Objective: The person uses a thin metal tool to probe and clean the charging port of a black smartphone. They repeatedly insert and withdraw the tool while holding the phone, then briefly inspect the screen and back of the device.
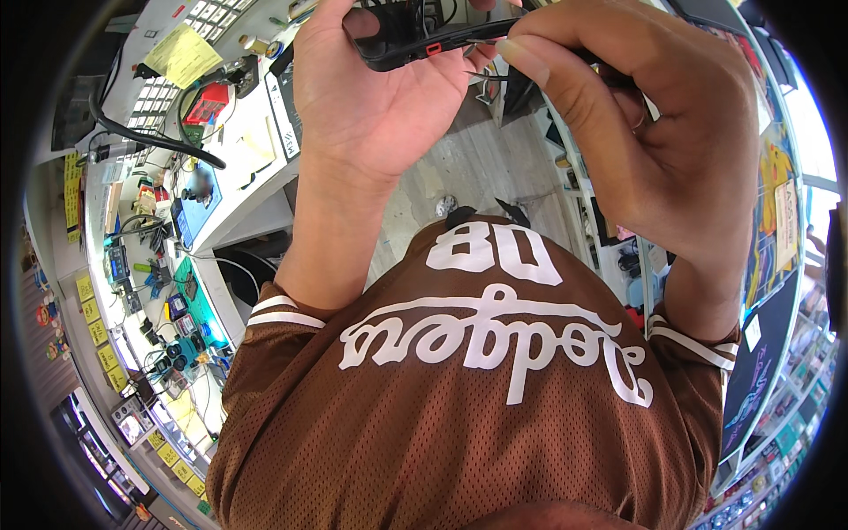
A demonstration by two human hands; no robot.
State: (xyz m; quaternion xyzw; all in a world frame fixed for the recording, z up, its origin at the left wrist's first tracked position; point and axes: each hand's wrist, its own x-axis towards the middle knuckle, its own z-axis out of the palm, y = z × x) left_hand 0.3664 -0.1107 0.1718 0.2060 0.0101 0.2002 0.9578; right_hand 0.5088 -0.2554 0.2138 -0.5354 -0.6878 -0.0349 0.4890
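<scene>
Near the top of the head view, my left hand [375,115] is palm up, its fingers around a black smartphone [393,55]. The phone is tilted, with a long side edge facing me; a small red-rimmed part [434,49] stands out on that edge. My right hand [654,124] is closed in a pinch, its thumb and forefinger right against the phone's right end. A thin sliver shows by the thumb tip, too small to name. The remaining fingers of the right hand are curled, and the phone's far side is cut off by the frame's top.
On the left runs a white workbench [256,190] crowded with tools, cables and a blue mat [199,208]. A thick black cable [150,139] arches over it. Yellow notes [104,356] line its outer side. To the right is a glass display case [786,291]. Grey plank floor [442,181] lies below.
</scene>
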